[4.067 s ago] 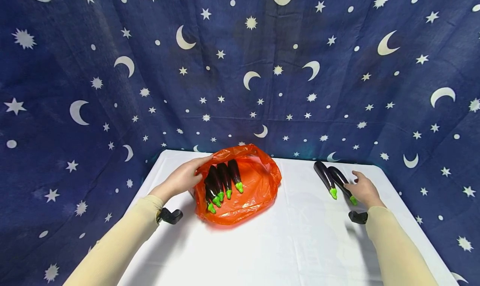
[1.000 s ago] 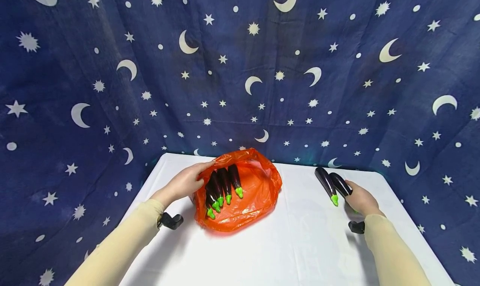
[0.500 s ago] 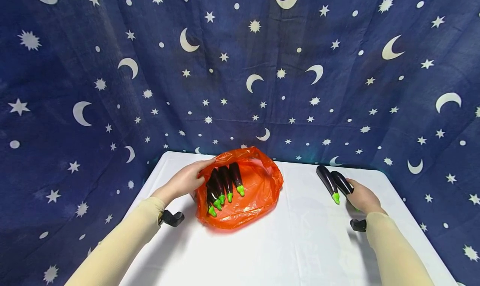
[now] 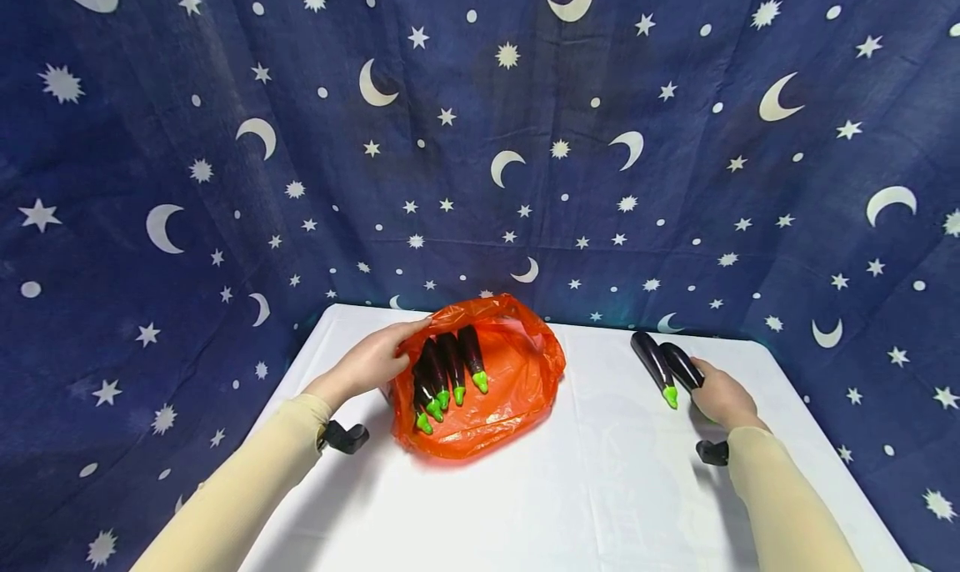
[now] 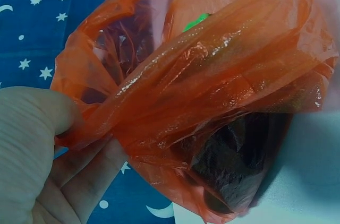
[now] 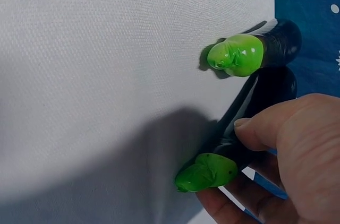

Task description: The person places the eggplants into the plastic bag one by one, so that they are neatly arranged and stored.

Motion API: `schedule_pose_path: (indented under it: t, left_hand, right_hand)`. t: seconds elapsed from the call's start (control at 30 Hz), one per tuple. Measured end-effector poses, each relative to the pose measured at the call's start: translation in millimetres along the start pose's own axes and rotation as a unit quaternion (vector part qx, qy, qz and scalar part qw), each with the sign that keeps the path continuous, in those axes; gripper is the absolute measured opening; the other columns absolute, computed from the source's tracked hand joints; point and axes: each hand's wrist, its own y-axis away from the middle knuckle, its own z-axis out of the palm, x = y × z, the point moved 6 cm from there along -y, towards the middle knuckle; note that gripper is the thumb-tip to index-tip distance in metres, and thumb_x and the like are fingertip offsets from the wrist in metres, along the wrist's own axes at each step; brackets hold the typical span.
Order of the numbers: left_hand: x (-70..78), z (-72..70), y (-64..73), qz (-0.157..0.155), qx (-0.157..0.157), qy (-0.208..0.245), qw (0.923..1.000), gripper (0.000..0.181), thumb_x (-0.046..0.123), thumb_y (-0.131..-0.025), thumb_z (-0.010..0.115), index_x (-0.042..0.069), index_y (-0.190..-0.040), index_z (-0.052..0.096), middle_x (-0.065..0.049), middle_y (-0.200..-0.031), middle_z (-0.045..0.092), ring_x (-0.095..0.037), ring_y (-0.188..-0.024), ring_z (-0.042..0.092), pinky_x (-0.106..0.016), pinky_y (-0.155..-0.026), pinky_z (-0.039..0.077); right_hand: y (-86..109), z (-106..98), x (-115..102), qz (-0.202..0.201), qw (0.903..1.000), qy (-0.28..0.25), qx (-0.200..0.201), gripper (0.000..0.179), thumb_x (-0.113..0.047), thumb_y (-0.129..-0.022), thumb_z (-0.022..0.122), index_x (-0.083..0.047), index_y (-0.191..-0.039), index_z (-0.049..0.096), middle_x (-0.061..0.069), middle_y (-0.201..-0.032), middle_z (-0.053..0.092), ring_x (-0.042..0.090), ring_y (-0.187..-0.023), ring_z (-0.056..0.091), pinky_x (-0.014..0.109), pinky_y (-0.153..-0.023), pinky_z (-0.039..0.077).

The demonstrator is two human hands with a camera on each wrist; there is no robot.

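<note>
At the left of the table, my left hand [image 4: 367,362] pinches the rim of an orange-red plastic bag [image 4: 517,405] and holds it spread. Several dark purple eggplants [image 4: 452,362] with green stems lie side by side inside. The left wrist view shows the bag film [image 5: 212,80] between thumb and fingers. On the right, my right hand [image 4: 723,395] grips an eggplant [image 4: 679,363], thumb on top and fingers around its far side, near the green cap [image 6: 210,172]. A second eggplant [image 4: 652,363] lies beside it, untouched by the hand.
A white cloth [image 4: 525,514] covers the table. Behind it and along both sides hangs a dark blue curtain [image 4: 450,180] with moons and stars. Bare tablecloth lies between the bag and the two eggplants at the right.
My right hand, earlier reaching over the right-hand eggplant with fingers extended, has closed around it. My left hand stays on the bag rim. Over the last second almost nothing has moved.
</note>
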Motion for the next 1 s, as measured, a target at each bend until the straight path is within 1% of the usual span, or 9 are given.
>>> schedule_pose_path:
  t: [0.27, 0.47, 0.67, 0.77, 0.9, 1.0]
  left_hand:
    - [0.2, 2.7, 0.9, -0.002, -0.002, 0.004, 1.0000, 0.069, -0.001, -0.091, 0.060, 0.016, -0.156, 0.046, -0.008, -0.148, 0.055, -0.028, -0.136, 0.051, -0.050, -0.115, 0.037]
    - [2.1, 2.1, -0.3, 0.002, 0.001, 0.000, 1.0000, 0.069, -0.001, -0.090, 0.060, 0.015, -0.156, 0.046, -0.009, -0.148, 0.055, -0.028, -0.136, 0.051, -0.050, -0.115, 0.037]
    - [3.0, 0.4, -0.5, 0.004, 0.003, -0.002, 1.0000, 0.068, -0.001, -0.091, 0.060, 0.014, -0.156, 0.046, -0.010, -0.148, 0.055, -0.029, -0.136, 0.050, -0.050, -0.115, 0.037]
    - [2.6, 0.9, -0.8, 0.004, 0.002, -0.001, 1.0000, 0.068, -0.001, -0.091, 0.060, 0.014, -0.156, 0.046, -0.011, -0.148, 0.055, -0.030, -0.136, 0.050, -0.050, -0.115, 0.037]
    - [3.1, 1.2, -1.3, 0.010, 0.003, -0.003, 0.9999, 0.068, -0.002, -0.091, 0.060, 0.012, -0.156, 0.046, -0.012, -0.148, 0.055, -0.031, -0.136, 0.051, -0.052, -0.115, 0.037]
    - [4.3, 0.5, -1.4, 0.012, 0.003, -0.004, 0.9999, 0.067, -0.003, -0.091, 0.060, 0.012, -0.155, 0.046, -0.013, -0.148, 0.055, -0.032, -0.136, 0.050, -0.052, -0.114, 0.037]
  right_hand:
    - [-0.3, 1.9, -0.5, -0.008, 0.9999, -0.002, 0.007, 0.068, -0.005, -0.091, 0.050, 0.007, -0.154, 0.028, 0.041, -0.144, 0.041, 0.059, -0.129, 0.043, 0.070, -0.102, 0.039]
    - [3.1, -6.3, 5.2, -0.008, 0.9998, -0.004, 0.020, 0.072, -0.007, -0.089, 0.051, 0.006, -0.155, 0.026, 0.042, -0.142, 0.041, 0.058, -0.125, 0.046, 0.070, -0.096, 0.043]
    - [7.8, -16.8, 9.6, -0.007, 0.9993, -0.007, 0.035, 0.074, -0.009, -0.089, 0.054, 0.005, -0.155, 0.025, 0.042, -0.137, 0.045, 0.054, -0.116, 0.053, 0.067, -0.090, 0.047]
    - [9.8, -21.6, 11.6, -0.008, 0.9986, -0.022, 0.047, 0.074, -0.010, -0.089, 0.054, 0.005, -0.156, 0.025, 0.041, -0.131, 0.049, 0.050, -0.108, 0.056, 0.062, -0.083, 0.049]
    - [12.6, -29.1, 10.5, -0.031, 0.9961, -0.042, 0.071, 0.072, -0.011, -0.092, 0.053, 0.006, -0.156, 0.025, 0.040, -0.124, 0.053, 0.047, -0.099, 0.058, 0.059, -0.076, 0.048]
    - [14.6, -35.5, 5.0, -0.053, 0.9927, -0.052, 0.095, 0.071, -0.013, -0.093, 0.053, 0.006, -0.156, 0.026, 0.040, -0.124, 0.054, 0.051, -0.102, 0.058, 0.062, -0.078, 0.048]
